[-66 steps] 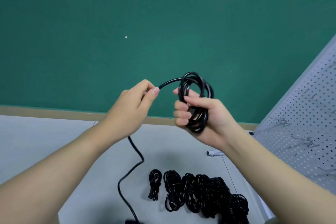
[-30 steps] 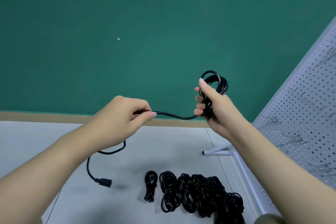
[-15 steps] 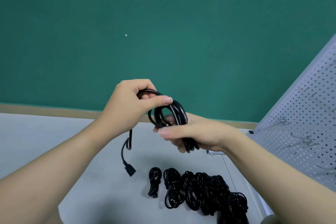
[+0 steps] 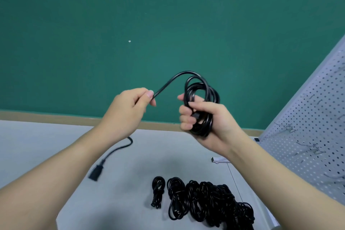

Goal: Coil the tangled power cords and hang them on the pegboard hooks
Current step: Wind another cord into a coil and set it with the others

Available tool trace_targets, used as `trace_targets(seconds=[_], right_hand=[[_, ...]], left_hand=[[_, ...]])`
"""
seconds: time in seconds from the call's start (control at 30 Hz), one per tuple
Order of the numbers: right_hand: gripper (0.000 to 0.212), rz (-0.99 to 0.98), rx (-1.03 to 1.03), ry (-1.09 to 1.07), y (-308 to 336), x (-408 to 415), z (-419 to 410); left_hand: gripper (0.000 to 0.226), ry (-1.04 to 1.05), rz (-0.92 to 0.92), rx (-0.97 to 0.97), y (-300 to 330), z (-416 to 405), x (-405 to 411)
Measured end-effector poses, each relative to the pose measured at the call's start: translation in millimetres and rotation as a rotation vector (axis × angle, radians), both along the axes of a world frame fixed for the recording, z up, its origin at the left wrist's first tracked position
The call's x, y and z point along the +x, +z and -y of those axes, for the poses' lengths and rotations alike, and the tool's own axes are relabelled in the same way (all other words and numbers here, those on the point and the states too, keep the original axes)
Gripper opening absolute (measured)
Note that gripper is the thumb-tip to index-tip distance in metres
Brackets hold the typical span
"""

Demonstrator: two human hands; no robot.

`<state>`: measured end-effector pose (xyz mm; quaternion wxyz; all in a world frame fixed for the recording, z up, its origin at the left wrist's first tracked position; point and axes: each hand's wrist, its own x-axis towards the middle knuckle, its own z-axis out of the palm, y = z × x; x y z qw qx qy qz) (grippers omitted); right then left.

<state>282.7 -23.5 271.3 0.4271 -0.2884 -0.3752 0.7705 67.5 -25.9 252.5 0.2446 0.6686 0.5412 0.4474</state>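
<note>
My right hand [image 4: 209,121] grips a coil of black power cord [image 4: 202,91], several loops upright in its fist, in front of the green wall. From the top of the coil a strand arches left to my left hand [image 4: 127,110], which pinches it between thumb and fingers. Below that hand the cord's loose tail hangs down and ends in a black plug [image 4: 96,172], blurred above the floor. A pile of black cords [image 4: 205,201] lies on the grey floor below my hands. The white pegboard [image 4: 309,136] stands at the right with metal hooks [image 4: 287,129] on it.
A green wall [image 4: 130,24] with a tan baseboard fills the background. The pegboard's white foot [image 4: 220,159] rests on the grey floor [image 4: 37,145] beside my right wrist. One small coiled cord [image 4: 158,191] lies apart at the pile's left end.
My hands have drawn apart and risen. The right hand turned the coil upright, and the left hand slid along the cord, forming a new arch. The plug end swung left.
</note>
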Motion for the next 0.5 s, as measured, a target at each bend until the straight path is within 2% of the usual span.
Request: trace_targets(seconds=[0.1,0.17,0.27,0.33,0.4,0.5], right_hand=[[0.026,0.112,0.047,-0.157,-1.5,5.0,-3.4],[0.028,0.196,0.073,-0.195,-8.4,3.7,-1.9],[0.019,0.264,0.116,-0.232,-15.8,-2.2,1.5],[0.015,0.256,0.133,-0.219,-17.9,-4.4,2.9],[0.024,0.209,0.091,-0.176,-16.7,-6.7,4.9],[0.023,0.1,0.004,-0.097,-9.8,-8.6,7.9]], left_hand=[[0.042,-0.1,-0.1,-0.114,0.1,6.1,3.3],[0.043,-0.175,-0.173,-0.149,0.7,11.6,8.1],[0.043,-0.302,-0.192,-0.208,2.1,18.9,16.1],[0.042,-0.378,-0.184,-0.251,1.3,21.7,21.1],[0.043,-0.427,-0.177,-0.295,0.5,23.5,25.6],[0.044,-0.467,-0.154,-0.369,-1.6,22.4,27.9]])
